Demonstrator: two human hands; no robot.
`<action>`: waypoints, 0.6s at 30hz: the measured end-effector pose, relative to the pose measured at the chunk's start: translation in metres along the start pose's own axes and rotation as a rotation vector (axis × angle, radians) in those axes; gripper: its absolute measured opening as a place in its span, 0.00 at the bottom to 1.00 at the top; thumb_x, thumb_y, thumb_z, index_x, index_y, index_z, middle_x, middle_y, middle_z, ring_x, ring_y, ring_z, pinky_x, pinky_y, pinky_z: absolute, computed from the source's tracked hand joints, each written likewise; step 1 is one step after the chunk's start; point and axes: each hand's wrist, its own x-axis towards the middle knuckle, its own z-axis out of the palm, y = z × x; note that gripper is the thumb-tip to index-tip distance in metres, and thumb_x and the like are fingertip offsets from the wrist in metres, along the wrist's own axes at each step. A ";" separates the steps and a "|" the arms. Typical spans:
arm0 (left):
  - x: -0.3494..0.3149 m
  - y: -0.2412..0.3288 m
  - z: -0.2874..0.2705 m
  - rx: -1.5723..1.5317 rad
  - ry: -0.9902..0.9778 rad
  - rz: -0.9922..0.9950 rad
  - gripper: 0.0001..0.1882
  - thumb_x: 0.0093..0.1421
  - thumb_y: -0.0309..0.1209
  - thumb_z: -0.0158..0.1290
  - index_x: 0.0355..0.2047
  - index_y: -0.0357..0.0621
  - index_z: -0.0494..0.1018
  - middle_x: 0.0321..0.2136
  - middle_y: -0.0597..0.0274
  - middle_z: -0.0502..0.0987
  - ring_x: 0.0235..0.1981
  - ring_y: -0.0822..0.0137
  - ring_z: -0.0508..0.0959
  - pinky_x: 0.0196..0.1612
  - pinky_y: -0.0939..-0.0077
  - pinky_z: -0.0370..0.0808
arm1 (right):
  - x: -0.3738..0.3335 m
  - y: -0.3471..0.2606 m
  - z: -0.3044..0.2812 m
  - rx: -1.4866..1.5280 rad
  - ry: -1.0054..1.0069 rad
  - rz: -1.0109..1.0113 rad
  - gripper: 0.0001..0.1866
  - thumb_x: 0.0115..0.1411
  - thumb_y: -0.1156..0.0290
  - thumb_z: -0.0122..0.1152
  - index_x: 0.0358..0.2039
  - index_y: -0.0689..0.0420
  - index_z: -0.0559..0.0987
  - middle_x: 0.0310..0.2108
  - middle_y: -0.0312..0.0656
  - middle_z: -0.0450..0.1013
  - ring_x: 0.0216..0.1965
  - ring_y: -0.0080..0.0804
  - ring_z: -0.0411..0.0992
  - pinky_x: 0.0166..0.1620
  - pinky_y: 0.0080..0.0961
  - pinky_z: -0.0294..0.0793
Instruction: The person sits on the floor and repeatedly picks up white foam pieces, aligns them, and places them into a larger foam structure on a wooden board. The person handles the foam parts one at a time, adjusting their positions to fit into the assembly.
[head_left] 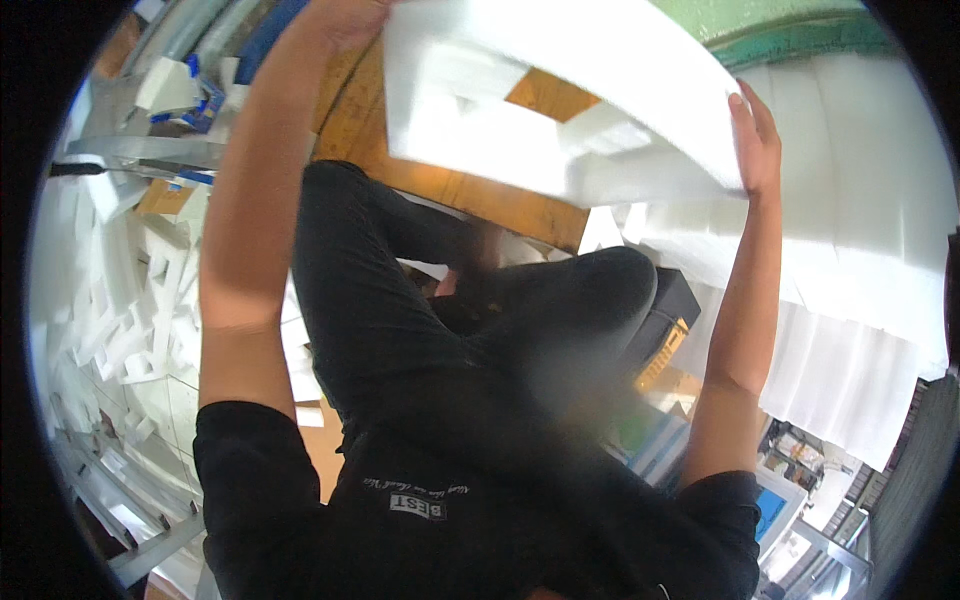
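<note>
A large white foam piece (640,65) with cut-out openings is tilted above the wooden tabletop (490,200), and brown wood shows through one opening. My right hand (758,140) grips its right end, thumb and fingers along the edge. Up at the top rim, my left hand (350,18) meets the foam's upper left corner; its fingers lie beyond the picture, so their hold cannot be made out. Blur and glare hide the foam's finer shape.
White foam sheets (850,190) are stacked on the right. Many foam offcuts (150,310) cover the floor at left. My bent legs (390,290) are below the table edge. A yellow slotted strip (662,355) and a black box (680,305) are beside my right knee.
</note>
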 end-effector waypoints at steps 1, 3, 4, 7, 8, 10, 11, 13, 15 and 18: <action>0.004 -0.005 -0.007 0.034 -0.008 0.018 0.59 0.55 0.33 0.69 0.75 0.28 0.42 0.71 0.36 0.57 0.70 0.52 0.61 0.71 0.64 0.58 | 0.003 -0.002 0.001 0.046 -0.015 0.006 0.36 0.65 0.44 0.60 0.65 0.56 0.75 0.67 0.54 0.68 0.69 0.48 0.65 0.70 0.39 0.61; 0.007 -0.007 -0.009 0.052 -0.015 0.035 0.57 0.55 0.34 0.70 0.74 0.27 0.44 0.69 0.36 0.60 0.69 0.52 0.62 0.71 0.63 0.60 | 0.009 -0.001 -0.001 0.056 0.019 -0.016 0.34 0.64 0.47 0.62 0.63 0.57 0.77 0.65 0.53 0.70 0.68 0.47 0.66 0.69 0.39 0.63; 0.008 -0.002 -0.005 0.037 -0.016 0.032 0.56 0.55 0.34 0.70 0.74 0.26 0.46 0.68 0.37 0.61 0.69 0.52 0.63 0.70 0.63 0.61 | 0.010 0.003 -0.002 0.022 0.070 -0.040 0.32 0.64 0.49 0.64 0.61 0.58 0.78 0.64 0.53 0.71 0.66 0.47 0.68 0.67 0.39 0.65; 0.013 -0.012 0.005 -0.138 -0.023 0.016 0.51 0.55 0.32 0.70 0.71 0.27 0.52 0.65 0.41 0.67 0.66 0.52 0.67 0.69 0.63 0.63 | 0.009 0.009 -0.012 -0.008 0.479 -0.239 0.20 0.65 0.62 0.67 0.54 0.59 0.82 0.54 0.49 0.78 0.56 0.44 0.76 0.60 0.37 0.72; 0.012 -0.006 0.005 -0.211 -0.016 0.004 0.49 0.55 0.31 0.70 0.71 0.28 0.55 0.64 0.42 0.69 0.65 0.52 0.69 0.69 0.64 0.63 | 0.001 0.002 -0.013 0.007 0.654 -0.276 0.17 0.67 0.65 0.65 0.52 0.60 0.83 0.51 0.49 0.79 0.52 0.43 0.77 0.58 0.36 0.73; 0.011 0.006 0.005 -0.186 0.038 -0.028 0.46 0.54 0.32 0.70 0.69 0.31 0.59 0.61 0.45 0.72 0.63 0.52 0.71 0.67 0.64 0.64 | -0.033 -0.012 -0.007 0.161 0.861 -0.236 0.13 0.69 0.70 0.61 0.50 0.62 0.83 0.47 0.49 0.80 0.48 0.41 0.78 0.55 0.35 0.75; 0.010 0.008 0.008 -0.174 0.054 -0.056 0.45 0.54 0.33 0.70 0.67 0.33 0.62 0.60 0.46 0.73 0.62 0.51 0.72 0.67 0.64 0.65 | -0.061 -0.020 0.005 0.291 0.892 -0.148 0.13 0.70 0.70 0.60 0.50 0.63 0.82 0.46 0.49 0.80 0.47 0.41 0.77 0.54 0.34 0.75; 0.030 0.013 0.012 -0.262 0.000 -0.264 0.42 0.54 0.35 0.70 0.66 0.35 0.65 0.59 0.46 0.74 0.61 0.51 0.72 0.66 0.65 0.65 | -0.130 -0.001 0.046 0.454 0.746 0.044 0.15 0.71 0.70 0.58 0.52 0.66 0.80 0.48 0.49 0.79 0.49 0.41 0.77 0.56 0.35 0.74; 0.058 0.001 0.009 0.010 -0.135 -0.011 0.40 0.54 0.37 0.70 0.64 0.37 0.67 0.57 0.46 0.74 0.60 0.51 0.73 0.65 0.64 0.67 | -0.203 0.019 0.133 0.454 0.378 0.251 0.16 0.71 0.65 0.58 0.52 0.64 0.79 0.48 0.45 0.78 0.49 0.37 0.76 0.55 0.34 0.74; 0.067 0.029 0.017 0.334 -0.254 0.080 0.39 0.56 0.46 0.66 0.62 0.38 0.69 0.55 0.45 0.76 0.56 0.50 0.75 0.55 0.55 0.75 | -0.297 -0.006 0.229 0.888 -0.278 0.704 0.32 0.67 0.55 0.64 0.61 0.68 0.72 0.56 0.48 0.73 0.57 0.39 0.70 0.60 0.36 0.69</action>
